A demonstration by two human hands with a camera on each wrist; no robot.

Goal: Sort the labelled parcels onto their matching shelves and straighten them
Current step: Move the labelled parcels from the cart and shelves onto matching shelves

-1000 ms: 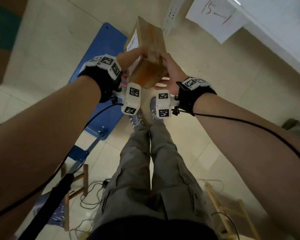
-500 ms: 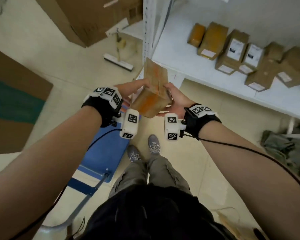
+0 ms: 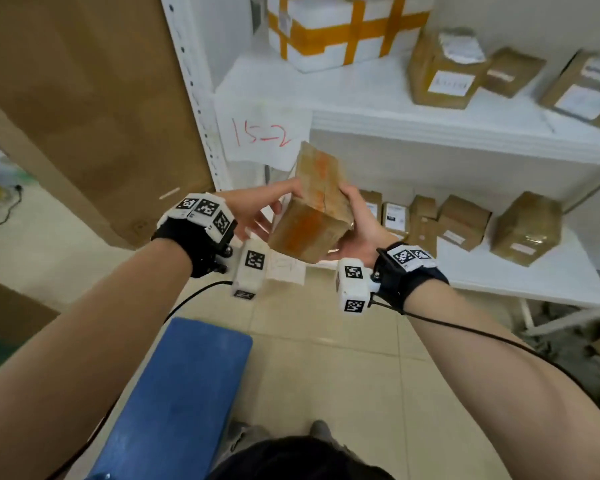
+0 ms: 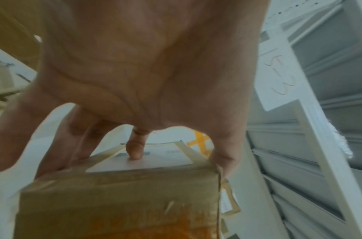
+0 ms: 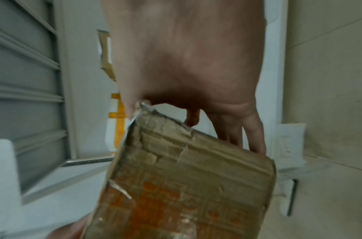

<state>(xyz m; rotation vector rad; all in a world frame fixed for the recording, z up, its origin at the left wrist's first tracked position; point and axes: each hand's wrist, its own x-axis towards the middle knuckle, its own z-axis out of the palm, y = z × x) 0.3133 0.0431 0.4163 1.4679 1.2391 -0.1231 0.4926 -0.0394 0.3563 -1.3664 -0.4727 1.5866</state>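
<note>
A brown cardboard parcel (image 3: 312, 213) with orange print is held tilted in the air between both hands, in front of the white rack. My left hand (image 3: 257, 209) grips its left face, where a white shipping label (image 4: 143, 160) sits under one fingertip. My right hand (image 3: 357, 220) curls round its right side, and the right wrist view shows the fingers (image 5: 237, 134) behind the parcel (image 5: 186, 186). A paper sign reading 15-2 (image 3: 260, 133) hangs on the middle shelf (image 3: 378, 123) just above the parcel. Another sign reads 15-3 (image 4: 278, 77) in the left wrist view.
A white foam box (image 3: 343, 26) with orange tape and several cardboard parcels (image 3: 440, 74) stand on the middle shelf. More parcels (image 3: 465, 223) line the lower shelf (image 3: 534, 285). A blue trolley deck (image 3: 181, 393) lies at my feet, and big cardboard sheets (image 3: 84, 98) lean at the left.
The head view has swung up from the floor to the rack. Both hands still hold the parcel, now in front of the 15-2 sign.
</note>
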